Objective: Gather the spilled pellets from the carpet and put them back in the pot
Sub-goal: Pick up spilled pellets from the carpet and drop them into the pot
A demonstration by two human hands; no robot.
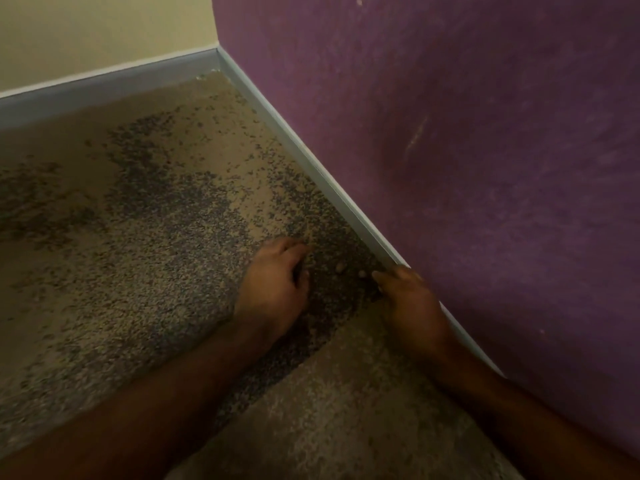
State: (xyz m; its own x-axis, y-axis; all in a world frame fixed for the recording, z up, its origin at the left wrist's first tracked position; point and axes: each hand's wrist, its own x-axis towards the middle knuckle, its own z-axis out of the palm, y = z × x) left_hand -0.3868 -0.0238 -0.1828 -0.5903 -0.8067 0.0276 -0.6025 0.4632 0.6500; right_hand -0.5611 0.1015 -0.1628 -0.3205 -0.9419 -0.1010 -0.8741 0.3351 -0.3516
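Small dark pellets point(173, 206) lie scattered over the beige carpet point(346, 393), thickest in a band point(332, 237) along the right-hand baseboard. My left hand point(273, 289) rests on the carpet with its fingers curled, at the left edge of a dense heap of pellets point(332, 299). My right hand point(412, 306) lies on the other side of that heap, against the baseboard, fingers cupped inward. The heap sits between both hands. Two pale bits point(341, 268) lie on top of it. No pot is in view.
A purple wall point(467, 150) with a grey baseboard point(311, 161) runs along the right. A cream wall point(86, 32) with its own baseboard closes the far side, meeting in a corner point(217, 51). Carpet behind my hands holds few pellets.
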